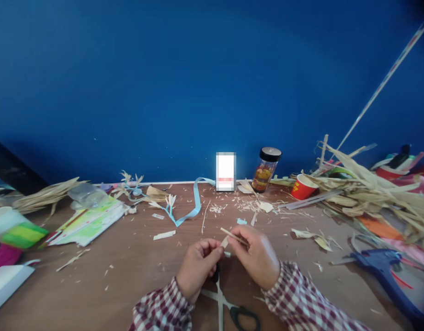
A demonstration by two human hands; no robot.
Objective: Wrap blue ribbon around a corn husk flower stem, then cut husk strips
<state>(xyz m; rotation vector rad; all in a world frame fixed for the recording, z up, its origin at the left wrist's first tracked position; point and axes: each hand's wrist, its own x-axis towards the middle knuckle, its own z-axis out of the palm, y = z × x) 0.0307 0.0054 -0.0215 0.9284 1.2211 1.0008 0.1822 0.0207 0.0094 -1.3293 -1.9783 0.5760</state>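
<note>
Above the table's front part, my left hand (199, 269) pinches a small pale strip of dried husk (225, 242) between thumb and fingers. Close against it, my right hand (255, 255) grips a thin wooden stick (228, 233), whose tip points up and left; its fingers also meet the husk strip. Beneath my hands lie scissors (245, 317) with black handles, their blades spread; my left hand partly hides one handle. Just beyond, a light blue ribbon (197, 197) curls on the table beside small white husk flowers (170, 204) on blue stems.
Husk scraps litter the table (129, 276). A tilted jar (266, 170), a red paper cup (303, 186) and a heap of dry husks (370, 188) stand back right. A blue glue gun (381, 264) lies right. Left are a green-patterned sheet (91, 223) and a cup (17, 227).
</note>
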